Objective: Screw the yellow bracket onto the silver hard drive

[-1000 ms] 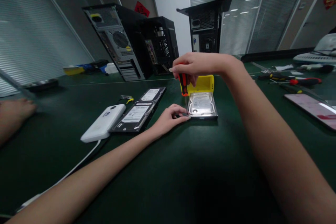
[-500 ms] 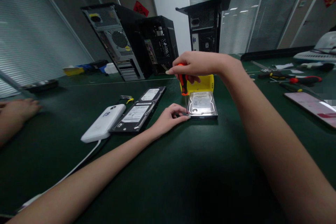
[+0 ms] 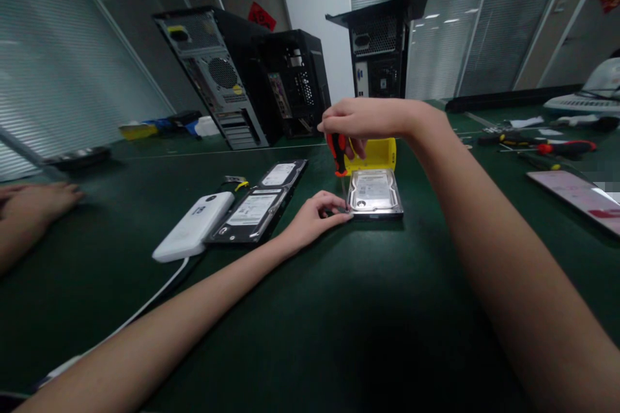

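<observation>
My right hand (image 3: 349,124) is closed over the handle of a red and black screwdriver (image 3: 340,158). The screwdriver stands nearly upright, leaning slightly, with its tip down at the near left corner of a silver hard drive (image 3: 374,191). At that same corner my left hand (image 3: 317,214) pinches the drive's edge, thumb in front and fingers behind. The drive lies flat with its label up. Behind it sits a yellow plastic case (image 3: 375,155), partly hidden by my right hand. Whether the tip sits in a screw is too small to tell.
Left of my hands lie two black hard drives (image 3: 252,208) and a white power bank (image 3: 194,226) with a cable. Computer cases (image 3: 237,77) stand behind. Pliers (image 3: 566,148) and a phone (image 3: 576,197) lie right. Another person's hand (image 3: 41,203) rests far left.
My right hand has turned on the screwdriver handle, and the thumb that stuck out to the left is now tucked in. The left hand and the hard drive have stayed put.
</observation>
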`<action>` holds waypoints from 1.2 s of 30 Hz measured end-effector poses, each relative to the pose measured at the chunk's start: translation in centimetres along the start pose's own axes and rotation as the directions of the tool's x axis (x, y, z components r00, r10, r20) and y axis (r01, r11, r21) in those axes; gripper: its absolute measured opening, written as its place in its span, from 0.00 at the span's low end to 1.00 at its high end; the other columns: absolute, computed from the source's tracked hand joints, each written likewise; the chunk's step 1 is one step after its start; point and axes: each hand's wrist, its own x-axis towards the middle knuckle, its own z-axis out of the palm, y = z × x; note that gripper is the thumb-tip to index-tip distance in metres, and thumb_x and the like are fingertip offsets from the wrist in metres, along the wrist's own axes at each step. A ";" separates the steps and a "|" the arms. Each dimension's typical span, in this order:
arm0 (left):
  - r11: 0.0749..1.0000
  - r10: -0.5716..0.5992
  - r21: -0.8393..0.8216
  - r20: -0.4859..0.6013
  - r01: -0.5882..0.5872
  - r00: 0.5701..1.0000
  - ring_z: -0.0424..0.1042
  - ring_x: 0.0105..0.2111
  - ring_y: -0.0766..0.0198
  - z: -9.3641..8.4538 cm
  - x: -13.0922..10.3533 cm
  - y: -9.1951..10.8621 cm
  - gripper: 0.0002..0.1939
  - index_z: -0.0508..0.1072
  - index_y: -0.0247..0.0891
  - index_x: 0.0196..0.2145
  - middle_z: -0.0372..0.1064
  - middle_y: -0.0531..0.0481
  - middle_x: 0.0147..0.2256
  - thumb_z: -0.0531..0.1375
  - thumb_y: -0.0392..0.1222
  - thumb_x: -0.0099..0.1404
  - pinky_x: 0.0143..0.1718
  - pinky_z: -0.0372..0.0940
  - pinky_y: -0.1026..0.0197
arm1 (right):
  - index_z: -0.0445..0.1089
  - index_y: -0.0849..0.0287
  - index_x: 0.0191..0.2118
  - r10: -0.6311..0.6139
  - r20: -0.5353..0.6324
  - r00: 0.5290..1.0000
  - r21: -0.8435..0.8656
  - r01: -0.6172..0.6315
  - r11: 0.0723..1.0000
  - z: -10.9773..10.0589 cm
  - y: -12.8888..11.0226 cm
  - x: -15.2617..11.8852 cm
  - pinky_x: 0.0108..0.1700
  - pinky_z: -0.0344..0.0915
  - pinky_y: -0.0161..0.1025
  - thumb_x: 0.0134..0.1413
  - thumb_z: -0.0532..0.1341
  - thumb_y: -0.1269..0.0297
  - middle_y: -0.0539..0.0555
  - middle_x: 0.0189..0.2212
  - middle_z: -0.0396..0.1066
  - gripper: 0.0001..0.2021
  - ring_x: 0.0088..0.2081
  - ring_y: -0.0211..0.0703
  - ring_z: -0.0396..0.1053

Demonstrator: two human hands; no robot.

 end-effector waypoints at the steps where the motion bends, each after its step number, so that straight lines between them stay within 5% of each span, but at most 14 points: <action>1: 1.000 0.001 0.000 0.001 -0.001 1.000 0.65 0.36 0.63 0.0 0.0 0.0 0.15 0.76 0.38 0.38 0.65 0.47 0.41 0.61 0.51 0.58 0.36 0.61 0.60 | 0.65 0.64 0.34 -0.006 0.007 1.000 0.016 0.006 1.000 0.0 0.0 0.0 0.27 0.63 0.27 0.63 0.49 0.61 0.53 0.23 0.69 0.13 0.25 0.33 0.68; 15: 1.000 0.009 -0.005 0.012 -0.009 1.000 0.66 0.36 0.63 -0.1 -0.1 0.1 0.15 0.75 0.38 0.39 0.65 0.47 0.41 0.61 0.51 0.59 0.36 0.62 0.59 | 0.65 0.64 0.32 -0.097 0.051 0.994 0.091 0.092 0.992 0.1 -0.2 -0.3 0.26 0.61 0.25 0.63 0.50 0.56 0.50 0.19 0.66 0.16 0.22 0.30 0.64; 36: 0.999 0.032 0.021 -0.050 -0.031 0.998 0.66 0.40 0.61 0.3 -0.1 -0.8 0.17 0.72 0.40 0.41 0.61 0.47 0.44 0.61 0.52 0.59 0.37 0.63 0.59 | 0.68 0.66 0.38 -0.209 -0.060 0.976 -0.139 0.199 0.970 0.3 0.7 0.3 0.29 0.56 0.29 0.61 0.52 0.57 0.53 0.30 0.68 0.16 0.26 0.29 0.62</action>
